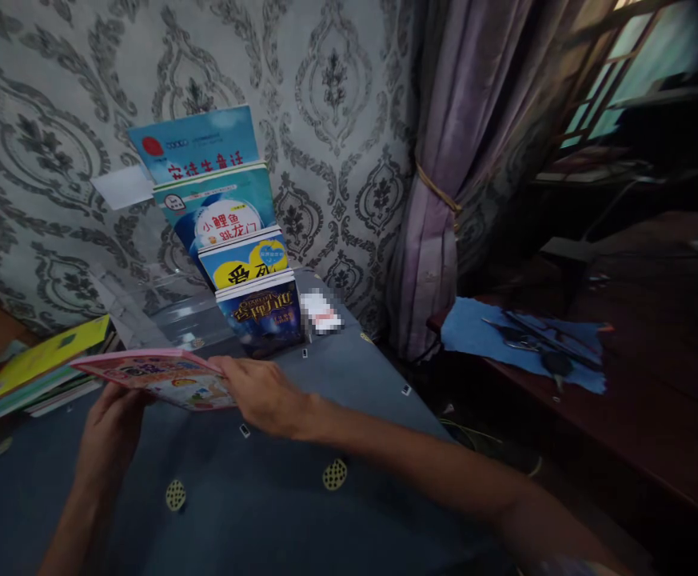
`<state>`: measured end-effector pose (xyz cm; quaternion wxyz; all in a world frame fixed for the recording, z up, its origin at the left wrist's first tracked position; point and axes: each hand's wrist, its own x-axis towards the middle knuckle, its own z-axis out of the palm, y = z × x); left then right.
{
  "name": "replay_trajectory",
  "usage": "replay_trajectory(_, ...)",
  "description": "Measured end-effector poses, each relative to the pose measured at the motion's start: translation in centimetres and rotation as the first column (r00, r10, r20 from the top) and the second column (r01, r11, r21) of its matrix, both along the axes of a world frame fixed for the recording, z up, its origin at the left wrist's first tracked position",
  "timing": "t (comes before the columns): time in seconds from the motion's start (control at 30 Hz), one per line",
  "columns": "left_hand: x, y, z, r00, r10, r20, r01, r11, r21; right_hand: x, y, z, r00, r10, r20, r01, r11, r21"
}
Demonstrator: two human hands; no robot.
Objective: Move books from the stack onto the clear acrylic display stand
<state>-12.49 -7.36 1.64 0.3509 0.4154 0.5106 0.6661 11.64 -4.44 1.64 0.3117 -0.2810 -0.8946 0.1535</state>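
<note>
A pink picture book (pixel 169 379) is held above the table between both hands, its illustrated cover tilted up. My left hand (pixel 114 412) grips its near left side from below, the fingers partly hidden under it. At the right end, my right hand (pixel 265 396) is closed on the book's edge. Just beyond stand several books in stepped rows: a dark blue one (pixel 261 316) in front, a yellow and blue one (pixel 244 262) behind, then a teal one (pixel 229 212) and a tall blue one (pixel 198 140) at the back. A clear plastic divider (pixel 138 300) shows to their left.
A pile of books with a yellow one (pixel 49 360) on top lies at the left. The table (pixel 253 496) has a dark patterned cloth. Behind are a papered wall (pixel 337 144) and a tied curtain (pixel 438 184). Tools lie on a blue cloth (pixel 468 332) on the right-hand table.
</note>
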Motion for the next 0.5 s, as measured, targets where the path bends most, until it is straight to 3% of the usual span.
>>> replay_trajectory(0.23, -0.8, 0.4, -0.6, 0.996, 0.09, -0.019, -0.09, 0.996, 0.008, -1.0, 0.7, 3.8, 0.971, -0.064, 0.229, 0.069, 0.998, -0.012)
replay_trajectory(0.37, -0.6, 0.4, -0.4, 0.993, 0.11, -0.051, -0.109, 0.994, 0.012, -1.1, 1.3, 5.4, 0.971, -0.003, 0.238, 0.017, 0.998, -0.059)
replay_trajectory(0.5, -0.6, 0.9, 0.6, 0.988, 0.13, -0.087, -0.129, 0.992, 0.011, -1.4, 2.1, 5.4, 0.982, 0.01, 0.19, 0.001, 0.998, -0.059)
